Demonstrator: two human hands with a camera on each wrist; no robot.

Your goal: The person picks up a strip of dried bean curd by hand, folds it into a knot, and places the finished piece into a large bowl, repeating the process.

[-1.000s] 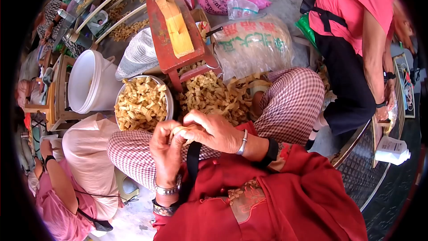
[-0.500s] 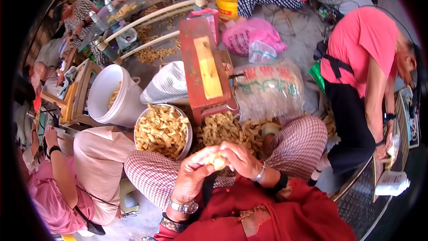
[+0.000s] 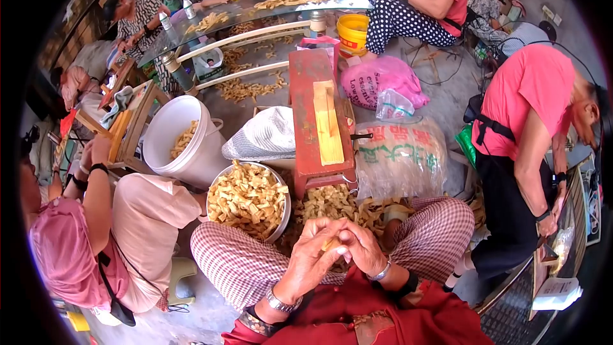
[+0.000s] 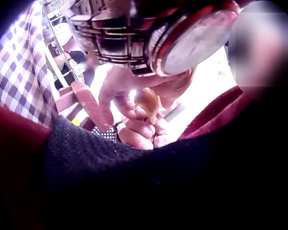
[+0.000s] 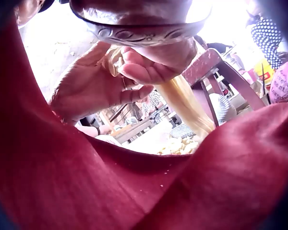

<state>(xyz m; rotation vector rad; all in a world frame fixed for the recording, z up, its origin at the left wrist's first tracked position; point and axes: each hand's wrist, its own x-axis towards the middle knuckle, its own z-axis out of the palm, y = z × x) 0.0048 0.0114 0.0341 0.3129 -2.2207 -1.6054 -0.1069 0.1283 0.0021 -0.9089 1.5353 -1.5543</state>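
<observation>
Both hands meet over the crossed legs, fingertips together around a pale yellow strip of tofu skin (image 3: 330,243). The left hand (image 3: 314,255) pinches it between thumb and fingers. Opposite, the right hand (image 3: 363,248) grips the same strip with curled fingers. In the right wrist view a long tail of the tofu skin strip (image 5: 185,103) hangs below the hand. The left wrist view shows a folded part of the strip (image 4: 149,101) between the fingers. Just ahead lies a heap of knotted tofu skin pieces (image 3: 329,203), and a metal bowl (image 3: 285,220) full of such knots stands left of it.
A red wooden bench (image 3: 311,70) carries flat yellow strips (image 3: 327,124). Left of it stand a white bucket (image 3: 163,131) and a striped grey-white bundle (image 3: 265,133); right, a clear printed sack (image 3: 402,160). People sit at both sides, one in pink (image 3: 527,96) bending over at right.
The head view has tilted up, showing more of the room. The hands have drawn closer together, and the pale bundle seen between them half a second ago is now mostly covered by fingers.
</observation>
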